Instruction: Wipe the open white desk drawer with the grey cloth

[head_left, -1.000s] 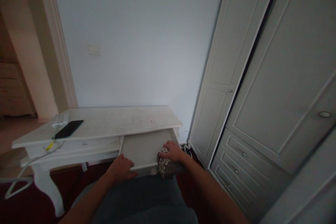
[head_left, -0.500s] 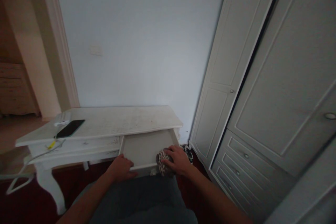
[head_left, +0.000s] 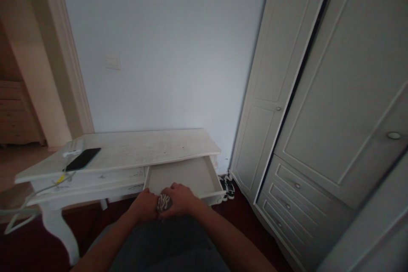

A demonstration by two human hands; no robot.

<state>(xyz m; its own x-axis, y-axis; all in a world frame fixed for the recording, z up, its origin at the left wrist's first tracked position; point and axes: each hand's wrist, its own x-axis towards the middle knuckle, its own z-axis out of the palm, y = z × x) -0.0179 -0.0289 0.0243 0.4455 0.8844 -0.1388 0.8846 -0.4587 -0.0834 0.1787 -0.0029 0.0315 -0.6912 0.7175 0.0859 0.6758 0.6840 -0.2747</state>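
Observation:
A drawer [head_left: 181,174] is pulled out of the white table [head_left: 153,142], its inside facing up with nothing visible in it. My left hand [head_left: 143,206] is closed over the drawer's front edge near its left corner. My right hand [head_left: 180,199] grips a brown-and-white patterned cloth bundle [head_left: 163,202] above the drawer's front edge, close beside my left hand. Fingers cover much of the bundle, and whether my left hand also touches it I cannot tell.
A dark phone [head_left: 83,159] lies at the table's left end near a white power strip [head_left: 73,148] and a cable [head_left: 43,192]. Black-and-white shoes [head_left: 228,188] stand on the red floor, right of the drawer. A white wardrobe [head_left: 255,136] lines the right side.
My right hand has carried the cloth bundle leftward along the drawer front, up to my left hand. My left hand stays at the drawer's left corner. The view has shifted slightly.

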